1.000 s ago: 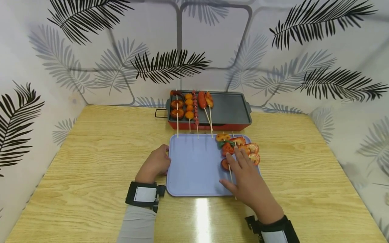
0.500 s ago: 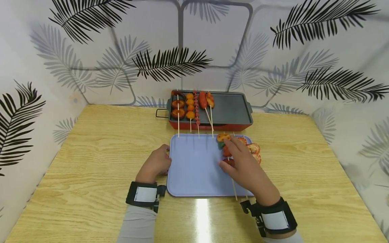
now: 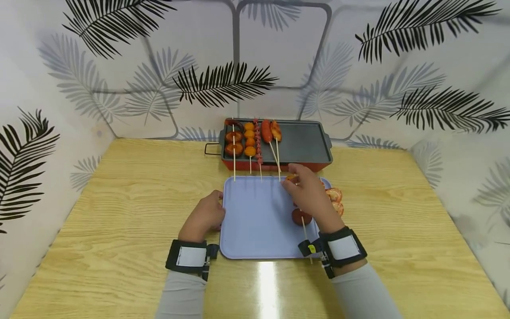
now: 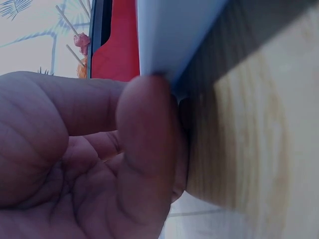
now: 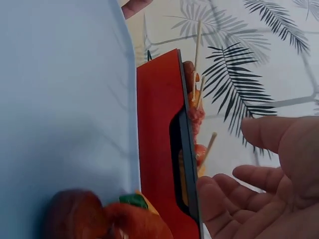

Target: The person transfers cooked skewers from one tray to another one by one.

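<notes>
My left hand (image 3: 204,216) grips the left rim of a pale blue tray (image 3: 255,221); the left wrist view shows its fingers at the tray's edge. Over the tray's far right part hovers my right hand (image 3: 311,195), its fingers spread and holding nothing in the right wrist view. Beneath and beside it lie toy food skewers: a brown round slice (image 3: 301,217) on a stick, and shrimp (image 3: 334,195) at the right rim. A mixed skewer with a green piece (image 5: 133,200) is largely hidden by the right hand in the head view.
Behind the tray stands a red toy grill (image 3: 235,165) with a dark grey plate (image 3: 304,139). On its left half lie brown slices (image 3: 234,137), orange balls (image 3: 249,139), a thin red skewer (image 3: 258,141), a sausage (image 3: 266,131) and a yellowish-brown skewer (image 3: 276,131). Patterned cloth hangs behind.
My right hand has moved forward and left, from over the skewers on the tray's right side toward the grill's front edge. My left hand stays on the tray rim.
</notes>
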`<state>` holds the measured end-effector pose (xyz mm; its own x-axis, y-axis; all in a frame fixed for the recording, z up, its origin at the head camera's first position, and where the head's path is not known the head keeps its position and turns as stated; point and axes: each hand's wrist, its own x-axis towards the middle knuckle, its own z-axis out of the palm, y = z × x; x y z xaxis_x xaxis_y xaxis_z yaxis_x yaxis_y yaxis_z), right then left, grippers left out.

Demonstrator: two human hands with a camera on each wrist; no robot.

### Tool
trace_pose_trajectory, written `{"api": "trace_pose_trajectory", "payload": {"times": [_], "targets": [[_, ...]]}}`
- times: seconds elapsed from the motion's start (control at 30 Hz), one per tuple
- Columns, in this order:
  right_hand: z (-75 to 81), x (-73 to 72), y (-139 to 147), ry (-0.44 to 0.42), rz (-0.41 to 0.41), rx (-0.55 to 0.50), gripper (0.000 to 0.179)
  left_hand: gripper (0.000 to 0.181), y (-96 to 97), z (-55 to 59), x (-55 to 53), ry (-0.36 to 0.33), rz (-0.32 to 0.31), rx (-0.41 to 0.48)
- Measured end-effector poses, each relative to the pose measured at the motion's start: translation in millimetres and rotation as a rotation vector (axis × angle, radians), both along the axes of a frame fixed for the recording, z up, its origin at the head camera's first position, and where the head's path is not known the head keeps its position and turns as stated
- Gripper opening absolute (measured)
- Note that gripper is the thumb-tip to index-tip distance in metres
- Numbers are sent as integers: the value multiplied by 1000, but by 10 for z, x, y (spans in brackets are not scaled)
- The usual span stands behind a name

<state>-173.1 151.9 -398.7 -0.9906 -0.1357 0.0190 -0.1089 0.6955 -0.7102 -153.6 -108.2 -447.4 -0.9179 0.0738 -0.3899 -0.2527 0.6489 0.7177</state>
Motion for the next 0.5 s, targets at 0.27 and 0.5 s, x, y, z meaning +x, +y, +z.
{"api": "trace_pose_trajectory", "payload": {"times": [0.27,0.5], "targets": [[72,-236,-70,-105,-26,-23,54,46,-5,6,-6,3,-3,2],[75,-373,-116,-137,-16,17,54,46,-6,-2,-3,4,6,4]]}}
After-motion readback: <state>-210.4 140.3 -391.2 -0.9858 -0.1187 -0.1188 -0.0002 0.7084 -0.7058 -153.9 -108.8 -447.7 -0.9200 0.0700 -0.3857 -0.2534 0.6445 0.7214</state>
